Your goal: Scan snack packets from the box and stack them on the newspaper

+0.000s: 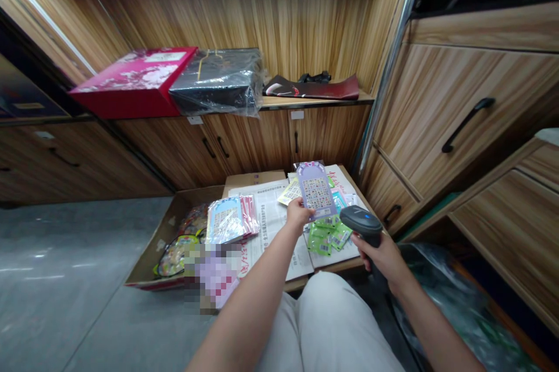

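My left hand point(299, 214) grips the lower edge of a purple card point(315, 186) in a clear sleeve, printed with rows of small pictures. In my right hand point(381, 255) is a black handheld barcode scanner point(361, 220), its handle wrapped by my fingers and its head turned toward the card. A small blue light shows on top of the scanner. Several green packets point(323, 241) lie on newspaper point(273, 226) just below the card. Partly hidden behind the card is a yellow card point(289, 191). To the left rests a stack of sleeved cards point(227, 220), a blue one uppermost.
An open cardboard box point(168, 232) with colourful packets stands on the grey floor point(78, 255). Above, a shelf holds a pink box point(135, 81) and a plastic-wrapped black box point(216, 78). Wooden cabinets point(449, 87) close in the right side, with clear plastic point(463, 302) below.
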Motion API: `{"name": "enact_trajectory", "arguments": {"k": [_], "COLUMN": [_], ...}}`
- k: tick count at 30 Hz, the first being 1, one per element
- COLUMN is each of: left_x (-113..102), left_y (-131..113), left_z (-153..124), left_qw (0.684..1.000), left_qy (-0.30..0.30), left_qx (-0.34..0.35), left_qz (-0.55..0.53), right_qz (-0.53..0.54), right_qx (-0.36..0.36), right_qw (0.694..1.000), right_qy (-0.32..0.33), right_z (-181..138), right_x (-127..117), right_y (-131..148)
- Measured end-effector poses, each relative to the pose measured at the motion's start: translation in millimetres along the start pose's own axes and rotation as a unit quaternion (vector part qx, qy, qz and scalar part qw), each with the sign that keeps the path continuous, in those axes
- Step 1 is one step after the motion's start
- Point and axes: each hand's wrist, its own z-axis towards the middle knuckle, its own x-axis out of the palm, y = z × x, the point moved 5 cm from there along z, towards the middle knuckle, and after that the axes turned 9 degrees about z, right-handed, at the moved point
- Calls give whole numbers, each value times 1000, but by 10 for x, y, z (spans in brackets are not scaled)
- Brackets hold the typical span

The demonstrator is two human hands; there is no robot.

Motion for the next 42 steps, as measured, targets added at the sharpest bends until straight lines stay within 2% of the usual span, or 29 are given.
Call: {"name": "enact_trajectory", "arguments": {"k": [4,8,18,23,30,33,36,39,42], "left_x": [-24,-53,-15,-51,-172,-360,-714,-1245,-1891], "left_y": [-38,-54,-94,-71,-82,-182,-267,-249,-105], "left_z": [36,41,22,74,74,69,80,50,-81], "left_qw": [997,995,996,994,993,988,979,966,941], "left_qy": [-40,-57,-51,-68,-111,-146,-193,-252,-335], "left_qx": [62,79,78,85,38,39,50,53,45], "left_qz": [-17,-1,-14,4,11,-3,-38,-36,35], "right_qz": [-12,-15,-20,-10,-11,-11,-7,-13,-17], "right_qx": [-1,7,26,24,22,25,40,38,44], "right_qw": [1000,1000,999,1000,1000,999,999,999,998], "right_qy": [13,8,-1,-11,-16,-16,-28,-30,-36], "right_z": [34,59,86,77,18,-31,-73,-94,-104], "right_x": [51,63,72,65,15,-19,-71,-118,-172], "right_y": [-34,-113,-117,-125,-105,-121,-161,-170,-167]}}
